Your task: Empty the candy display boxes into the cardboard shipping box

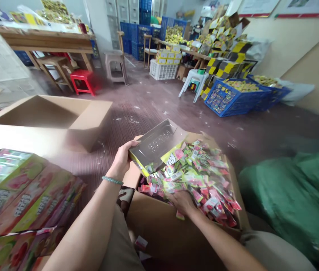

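Observation:
My left hand (123, 158) is closed on the near left edge of a tilted display box (156, 145), thumb on its rim. The box has a grey inside and a yellow-green outside with printed lettering. A few packets lie at its low end, which rests by a heap of small pink and green packets (196, 173). That heap fills a large cardboard carton (159, 214) before me. My right hand (182, 202) reaches into the near side of the heap. Packets cover its fingertips, so its grip is hidden.
Filled display boxes (15, 188) are stacked at the left. Behind them stands an open carton (83, 124). A green sack (295, 203) bulges at the right. Farther off are blue crates (233, 99), a white stool (195, 79), a red stool (83, 79) and a wooden table (41, 41).

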Motion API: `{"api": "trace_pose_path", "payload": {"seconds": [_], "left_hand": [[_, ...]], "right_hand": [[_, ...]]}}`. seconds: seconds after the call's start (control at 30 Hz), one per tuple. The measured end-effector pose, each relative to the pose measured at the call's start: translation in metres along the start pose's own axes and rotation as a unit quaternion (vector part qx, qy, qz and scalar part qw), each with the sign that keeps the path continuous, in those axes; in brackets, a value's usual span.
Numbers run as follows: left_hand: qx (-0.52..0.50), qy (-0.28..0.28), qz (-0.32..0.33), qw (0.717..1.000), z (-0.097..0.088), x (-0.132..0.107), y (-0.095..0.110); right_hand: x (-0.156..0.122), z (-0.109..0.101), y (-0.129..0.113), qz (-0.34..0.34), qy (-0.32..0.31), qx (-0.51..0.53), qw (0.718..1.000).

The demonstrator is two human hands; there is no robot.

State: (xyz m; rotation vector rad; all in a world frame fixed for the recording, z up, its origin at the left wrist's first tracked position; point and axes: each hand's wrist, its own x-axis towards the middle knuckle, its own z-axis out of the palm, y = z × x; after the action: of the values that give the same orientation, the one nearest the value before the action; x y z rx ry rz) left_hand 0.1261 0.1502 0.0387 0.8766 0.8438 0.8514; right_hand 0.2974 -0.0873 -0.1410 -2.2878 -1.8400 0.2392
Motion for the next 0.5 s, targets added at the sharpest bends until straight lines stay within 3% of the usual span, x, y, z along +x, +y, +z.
{"api": "trace_pose_path", "payload": {"seconds": [0.1,0.17,0.3,0.4,0.5], "left_hand": [[-0.015,-0.020,-0.009,1.000,0.000,0.000,-0.001],[-0.036,-0.025,-0.017,0.999,0.000,-0.001,-0.001],[-0.070,-0.013,-0.021,0.997,0.001,-0.001,0.002],[-0.071,0.015,-0.020,0.997,0.000,0.003,0.002],[-0.052,0.036,-0.026,0.998,-0.003,0.007,0.000]], "right_hand": [[0.000,-0.004,-0.007,0.047,0.014,0.002,0.999],[0.004,-0.012,-0.011,0.082,0.062,0.011,0.995],[0.033,-0.040,-0.019,0.136,0.240,0.053,0.960],[0.061,-0.066,-0.024,0.150,0.338,0.086,0.925],[0.077,-0.092,-0.030,0.101,0.387,0.088,0.912]]}}
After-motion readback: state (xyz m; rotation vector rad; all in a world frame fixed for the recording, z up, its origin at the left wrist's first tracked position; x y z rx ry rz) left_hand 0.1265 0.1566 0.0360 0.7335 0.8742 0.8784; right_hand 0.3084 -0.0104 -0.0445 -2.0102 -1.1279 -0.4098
